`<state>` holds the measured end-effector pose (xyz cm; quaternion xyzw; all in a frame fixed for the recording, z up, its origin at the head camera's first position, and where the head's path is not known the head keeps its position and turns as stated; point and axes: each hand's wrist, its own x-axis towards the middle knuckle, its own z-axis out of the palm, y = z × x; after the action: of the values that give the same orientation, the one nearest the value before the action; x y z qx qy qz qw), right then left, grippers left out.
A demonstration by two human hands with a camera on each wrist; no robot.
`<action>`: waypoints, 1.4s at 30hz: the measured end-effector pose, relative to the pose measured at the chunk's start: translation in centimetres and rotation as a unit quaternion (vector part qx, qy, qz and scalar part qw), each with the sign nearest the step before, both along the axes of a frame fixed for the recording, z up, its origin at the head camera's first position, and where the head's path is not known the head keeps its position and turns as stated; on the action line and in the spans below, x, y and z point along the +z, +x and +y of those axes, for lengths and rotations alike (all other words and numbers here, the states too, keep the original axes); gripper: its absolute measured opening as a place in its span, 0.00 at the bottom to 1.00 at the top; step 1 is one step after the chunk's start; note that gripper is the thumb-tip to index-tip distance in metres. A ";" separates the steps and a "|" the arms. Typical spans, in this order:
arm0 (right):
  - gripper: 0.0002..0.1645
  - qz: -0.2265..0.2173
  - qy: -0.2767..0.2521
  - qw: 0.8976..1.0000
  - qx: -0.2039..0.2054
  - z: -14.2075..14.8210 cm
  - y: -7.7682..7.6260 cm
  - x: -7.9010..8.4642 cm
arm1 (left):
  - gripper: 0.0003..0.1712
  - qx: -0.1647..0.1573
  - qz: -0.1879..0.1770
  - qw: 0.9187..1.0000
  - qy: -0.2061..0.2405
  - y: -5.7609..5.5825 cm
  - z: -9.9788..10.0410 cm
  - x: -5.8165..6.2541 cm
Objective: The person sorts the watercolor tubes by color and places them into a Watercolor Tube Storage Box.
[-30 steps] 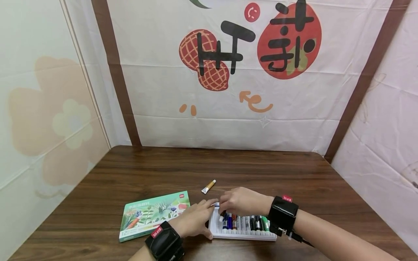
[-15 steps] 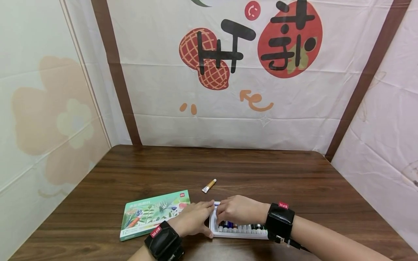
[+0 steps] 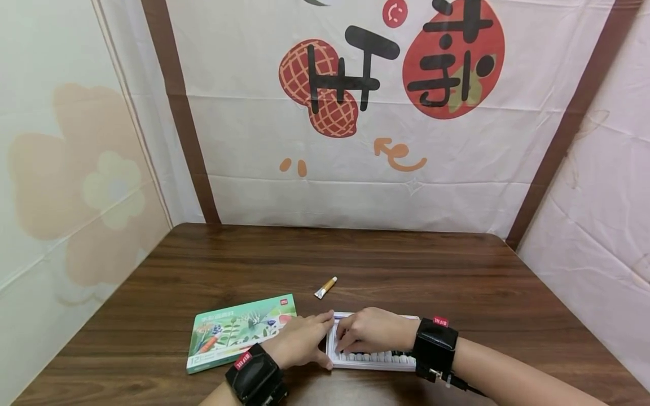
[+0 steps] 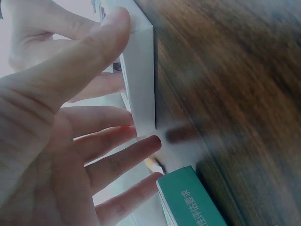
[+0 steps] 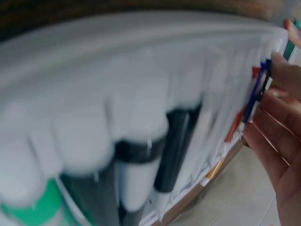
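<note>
A white plastic tray [image 3: 376,367] holds a row of paint tubes with white caps, partly covered by my right hand [image 3: 376,330]. My right hand bends over the tray's left end; in the right wrist view its thumb and fingers pinch a dark paint tube [image 5: 265,84] lying in the row next to a blue tube [image 5: 253,96]. Spread out, my left hand [image 3: 303,339] rests its fingertips and thumb against the tray's left end, whose white side wall [image 4: 141,80] shows in the left wrist view.
A green illustrated paint box [image 3: 238,332] lies on the table left of the tray, partly behind my left hand. One ochre paint tube [image 3: 325,287] lies loose beyond the tray. A printed cloth [image 3: 355,203] hangs behind the table's far edge.
My right hand has lowered the dark paint tube into the left end of the tray and shifted slightly toward me. The left hand stays at the tray's end.
</note>
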<state>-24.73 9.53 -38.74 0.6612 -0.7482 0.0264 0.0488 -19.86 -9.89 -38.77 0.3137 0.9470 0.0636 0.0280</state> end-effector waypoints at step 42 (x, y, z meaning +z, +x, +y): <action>0.12 0.019 0.012 0.986 -0.168 -3.6 -9.4 -1.0 | 0.45 0.005 -0.015 0.999 -0.029 -0.1 0.0 0.1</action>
<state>-34.15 5.89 -39.73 0.5271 -0.8478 -0.0033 0.0586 -20.00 -9.92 -38.68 0.3072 0.9494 0.0410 0.0509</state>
